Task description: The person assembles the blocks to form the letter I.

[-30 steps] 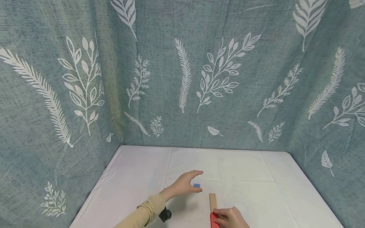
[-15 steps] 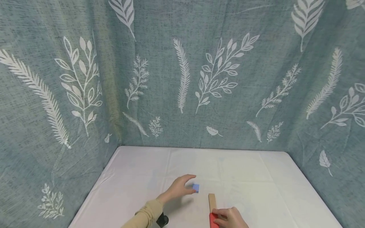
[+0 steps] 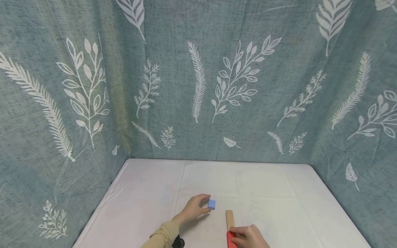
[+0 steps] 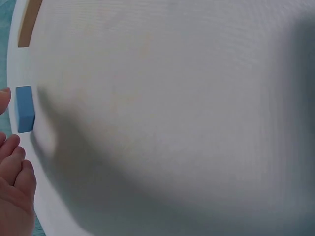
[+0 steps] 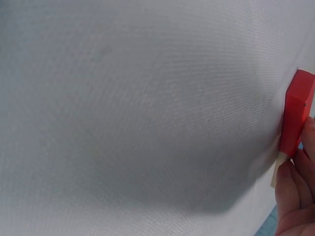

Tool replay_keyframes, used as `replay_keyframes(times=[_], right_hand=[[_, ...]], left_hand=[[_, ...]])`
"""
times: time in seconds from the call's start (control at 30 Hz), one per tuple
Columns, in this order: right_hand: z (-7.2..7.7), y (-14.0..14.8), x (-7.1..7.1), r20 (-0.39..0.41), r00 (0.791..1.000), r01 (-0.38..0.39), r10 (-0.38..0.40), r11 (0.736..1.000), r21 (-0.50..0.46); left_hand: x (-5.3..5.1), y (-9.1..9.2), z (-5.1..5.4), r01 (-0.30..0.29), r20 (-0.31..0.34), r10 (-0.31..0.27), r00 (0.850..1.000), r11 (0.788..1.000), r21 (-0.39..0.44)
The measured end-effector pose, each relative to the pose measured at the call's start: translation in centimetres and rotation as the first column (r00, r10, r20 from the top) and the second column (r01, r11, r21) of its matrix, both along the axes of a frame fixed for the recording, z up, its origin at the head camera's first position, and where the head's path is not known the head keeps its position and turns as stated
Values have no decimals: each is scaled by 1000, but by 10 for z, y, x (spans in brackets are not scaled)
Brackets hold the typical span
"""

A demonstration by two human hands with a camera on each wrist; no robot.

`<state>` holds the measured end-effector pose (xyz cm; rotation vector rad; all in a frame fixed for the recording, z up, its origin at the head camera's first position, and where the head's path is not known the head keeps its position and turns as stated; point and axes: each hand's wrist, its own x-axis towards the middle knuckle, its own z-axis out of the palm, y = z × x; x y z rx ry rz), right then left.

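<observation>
Blue block near parted left fingers

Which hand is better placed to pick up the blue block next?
Probably the left hand: it is right beside the blue block, while the right hand, farther off, grips the red block.

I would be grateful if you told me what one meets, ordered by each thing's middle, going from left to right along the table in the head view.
Beige sleeve, left hand, blue block, red block, right hand.
</observation>
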<state>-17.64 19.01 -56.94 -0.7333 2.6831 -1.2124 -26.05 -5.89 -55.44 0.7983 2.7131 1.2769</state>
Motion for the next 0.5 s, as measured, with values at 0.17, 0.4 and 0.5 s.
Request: replay_keyframes(times=[0.17, 0.4, 0.5], right_hand=[[0, 0, -1, 5, 1000, -3, 3, 1000, -21], [-1, 0, 0, 0, 1000, 1, -1, 1000, 0], [-1, 1, 0, -7, 1000, -1, 1, 1000, 2]], left_hand=[[-2, 1, -6, -13, 8, 12, 1000, 1000, 9], [-4, 1, -13, -31, 17, 30, 999, 998, 56], [-5, 1, -14, -29, 21, 27, 999, 996, 79]])
